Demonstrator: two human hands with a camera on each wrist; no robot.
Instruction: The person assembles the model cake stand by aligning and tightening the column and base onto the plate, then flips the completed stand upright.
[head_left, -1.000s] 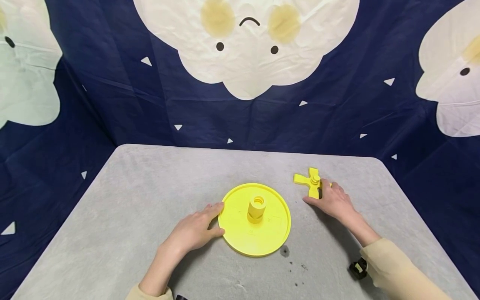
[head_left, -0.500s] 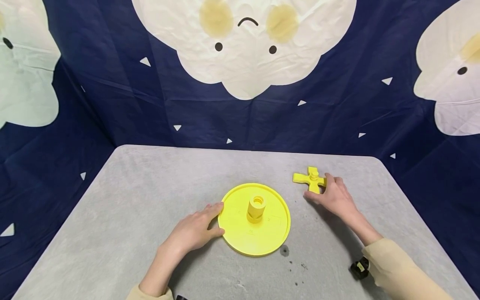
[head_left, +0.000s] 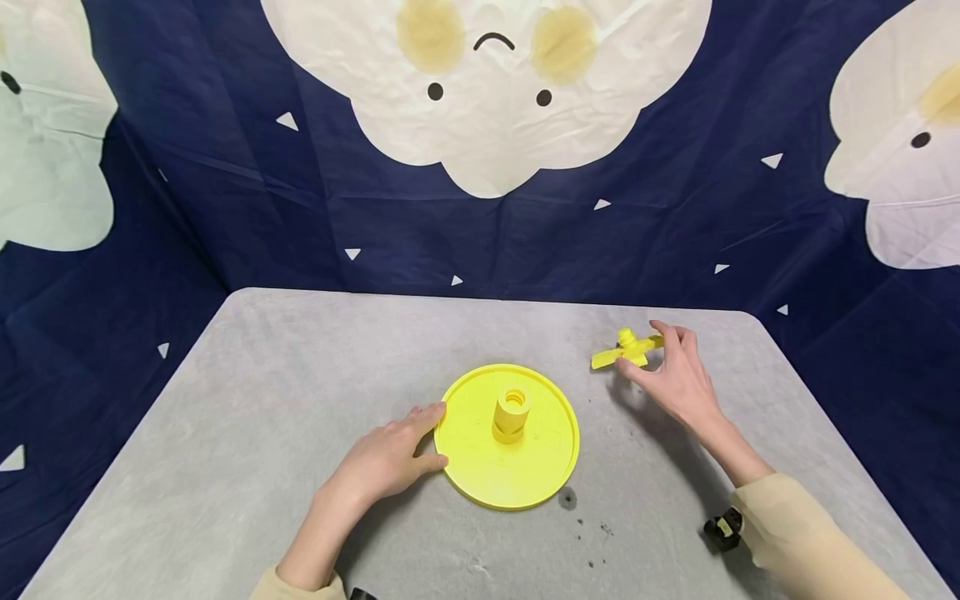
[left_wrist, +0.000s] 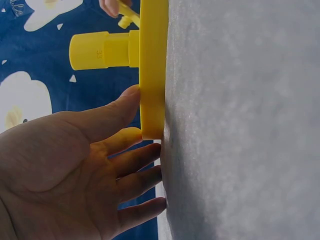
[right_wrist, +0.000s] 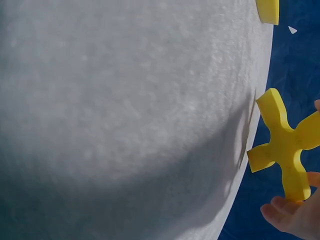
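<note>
A round yellow disc [head_left: 480,475] with a raised rim lies flat on the table. From its middle rises a hollow yellow post [head_left: 512,417], in profile in the left wrist view [left_wrist: 107,50]. My left hand [head_left: 382,462] rests at the disc's left rim, thumb and index fingertips touching it, fingers extended; the other fingertips reach the table in the left wrist view. Farther right, my right hand [head_left: 681,385] grips a yellow cross-shaped piece [head_left: 636,350] by its arms, tilted, its threaded stub pointing up. The right wrist view shows the cross's flat underside [right_wrist: 285,145] and fingertips around it.
The grey table [head_left: 285,383] has dark marks [head_left: 567,498] in front of the disc. Behind it hangs a dark blue cloth [head_left: 405,225] with white clouds. A small black device [head_left: 723,530] sits at my right wrist.
My right hand has taken hold of the cross and tipped it up, turning its flat side toward me. The left hand and disc have stayed in place.
</note>
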